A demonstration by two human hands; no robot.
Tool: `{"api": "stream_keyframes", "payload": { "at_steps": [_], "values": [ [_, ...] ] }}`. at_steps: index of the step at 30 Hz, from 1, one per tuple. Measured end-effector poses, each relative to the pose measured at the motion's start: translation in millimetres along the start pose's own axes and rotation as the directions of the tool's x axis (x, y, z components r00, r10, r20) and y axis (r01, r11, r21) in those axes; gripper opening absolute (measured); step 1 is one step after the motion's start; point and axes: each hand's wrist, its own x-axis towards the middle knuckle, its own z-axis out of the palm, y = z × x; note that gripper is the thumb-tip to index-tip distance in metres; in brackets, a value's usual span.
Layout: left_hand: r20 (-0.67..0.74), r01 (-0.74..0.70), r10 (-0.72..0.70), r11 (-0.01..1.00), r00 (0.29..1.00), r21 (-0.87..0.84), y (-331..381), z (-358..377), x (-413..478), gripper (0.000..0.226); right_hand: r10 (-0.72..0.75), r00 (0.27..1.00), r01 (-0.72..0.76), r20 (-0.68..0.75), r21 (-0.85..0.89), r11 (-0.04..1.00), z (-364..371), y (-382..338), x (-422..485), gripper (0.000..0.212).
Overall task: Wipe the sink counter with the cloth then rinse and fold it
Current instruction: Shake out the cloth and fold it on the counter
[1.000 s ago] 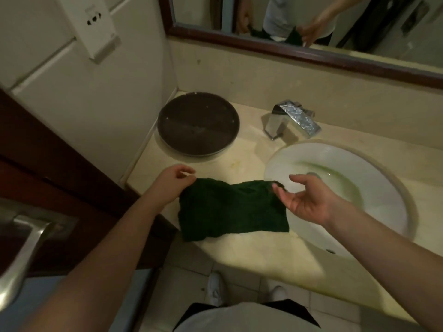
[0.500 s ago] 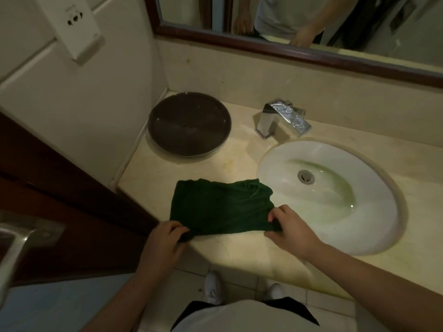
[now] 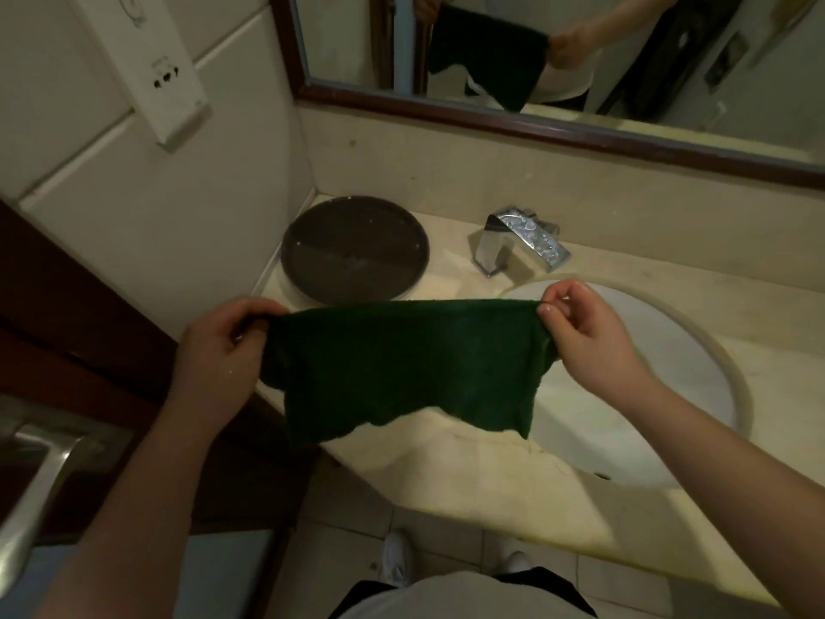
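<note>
Head view: the dark green cloth (image 3: 406, 368) hangs in the air above the front edge of the sink counter (image 3: 482, 480), stretched by its top edge between both hands and clear of the stone. The left hand (image 3: 223, 350) is clenched around the cloth's left top corner; the right hand (image 3: 580, 332) pinches the right top corner between thumb and fingertips. The lower edge hangs ragged, the right side drooping lower than the middle, just over the rim of the white basin (image 3: 669, 395). Behind it sit a round dark tray (image 3: 355, 250) and the chrome faucet (image 3: 520, 243), which shows no running water. This looks like the folding stage. The likely fault is a crooked fold: with the bottom corners uneven, halving the cloth now would leave edges mismatched. The right hand's light pinch could also slip on damp fabric, letting that corner fall into the basin.
</note>
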Motion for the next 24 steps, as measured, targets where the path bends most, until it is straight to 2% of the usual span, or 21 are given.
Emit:
{"api": "stream_keyframes", "payload": {
  "at_steps": [2,4,6,7,8,10,12,13,15,16,18,19,20,22,24],
  "values": [
    [0.101,0.034,-0.042,0.996,0.994,0.077,0,-3,26,0.047,0.104,0.991,-0.107,0.081,0.036,0.994,3,0,13,0.009],
    [0.134,0.039,-0.071,0.974,0.988,0.225,-8,7,49,0.046,0.216,0.963,-0.223,0.163,0.029,0.974,13,15,27,0.009],
    [0.078,0.057,-0.101,0.897,0.992,0.439,-14,28,61,0.039,0.328,0.917,-0.334,0.227,-0.011,0.942,27,37,38,0.012],
    [0.042,0.07,-0.103,0.873,0.994,0.483,-16,43,60,0.037,0.385,0.889,-0.387,0.247,-0.045,0.921,33,48,42,0.014],
    [0.048,0.074,-0.109,0.88,0.993,0.47,-15,62,52,0.033,0.435,0.865,-0.432,0.251,-0.07,0.899,38,59,46,0.016],
    [0.226,0.023,-0.123,0.916,0.966,0.4,-8,109,20,0.024,0.485,0.842,-0.482,0.235,-0.077,0.873,45,73,53,0.019],
    [0.464,-0.102,-0.106,0.91,0.879,0.402,-3,160,-20,0.028,0.493,0.841,-0.495,0.221,-0.051,0.867,48,77,59,0.02],
    [0.526,-0.133,-0.106,0.908,0.844,0.396,-6,181,-37,0.031,0.492,0.84,-0.497,0.227,-0.039,0.867,49,79,62,0.02],
    [0.508,-0.11,-0.098,0.925,0.856,0.364,-15,205,-57,0.027,0.492,0.834,-0.493,0.249,-0.063,0.868,48,81,64,0.018],
    [0.455,-0.085,-0.087,0.936,0.886,0.343,-21,207,-58,0.021,0.469,0.849,-0.444,0.244,-0.152,0.883,46,83,64,0.019],
    [0.333,-0.02,-0.095,0.945,0.938,0.325,-31,197,-52,0.016,0.344,0.92,-0.221,0.188,-0.476,0.851,42,85,59,0.023],
    [0.277,0.004,-0.103,0.942,0.955,0.336,-37,188,-48,0.017,0.226,0.96,-0.089,0.163,-0.591,0.802,39,84,53,0.024],
    [0.233,0.018,-0.11,0.93,0.966,0.366,-44,174,-44,0.02,0.11,0.979,0.022,0.171,-0.628,0.778,39,83,45,0.023],
    [0.182,-0.004,-0.091,0.884,0.979,0.467,-60,142,-38,0.024,-0.02,0.947,0.212,0.321,-0.576,0.79,45,83,22,0.022],
    [0.181,-0.043,-0.073,0.822,0.981,0.567,-77,111,-35,0.03,-0.021,0.857,0.359,0.515,-0.566,0.742,59,89,-2,0.027]
  ]
}}
